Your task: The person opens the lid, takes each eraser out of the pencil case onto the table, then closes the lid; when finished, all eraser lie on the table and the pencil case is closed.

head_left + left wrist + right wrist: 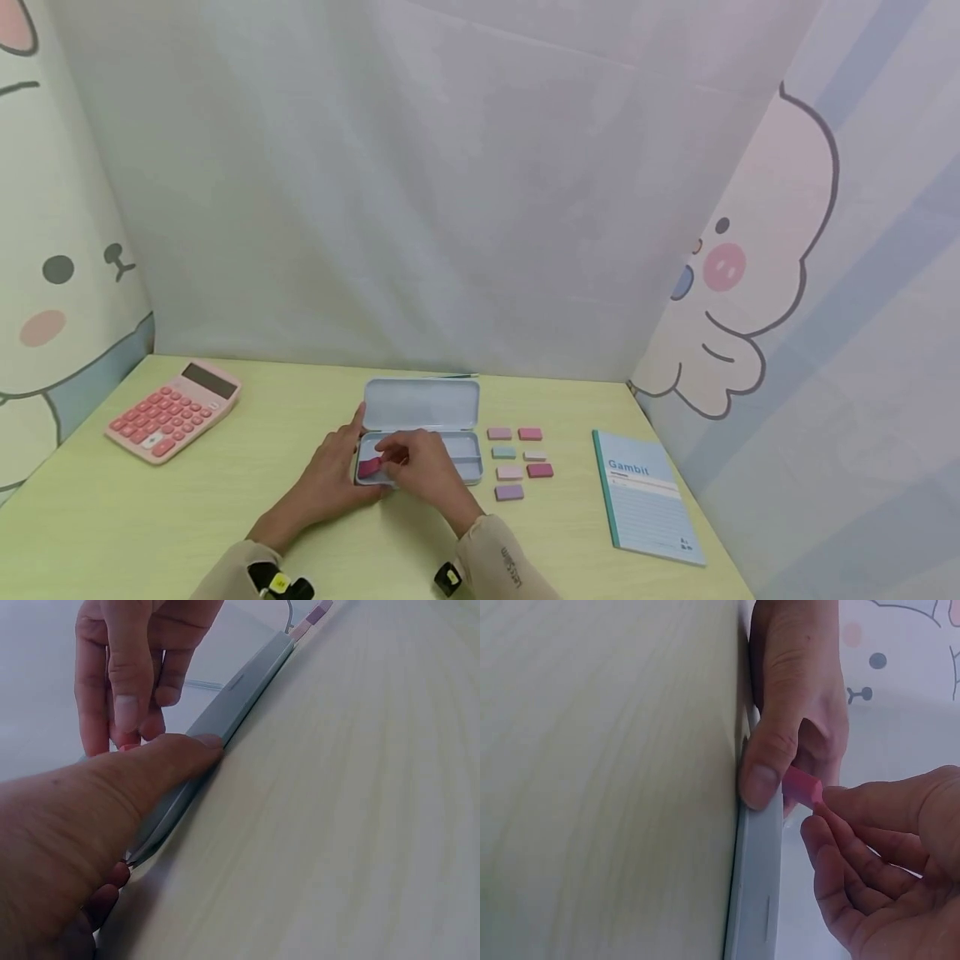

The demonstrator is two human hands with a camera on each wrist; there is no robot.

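Observation:
A pale blue pencil case lies with its lid raised, its tray split into compartments. My left hand grips the case's left end, the thumb pressed along the front edge and one finger stretched up beside the lid. Between thumb and fingertips my right hand pinches a small dark pink eraser at the tray's left end. The right wrist view shows that eraser just past the case's front wall. Whether it touches the tray floor I cannot tell.
Several small erasers in pink, mint, white and purple lie in two columns right of the case. A blue notebook is farther right. At the left sits a pink calculator. A thin pencil-like stick lies behind the lid.

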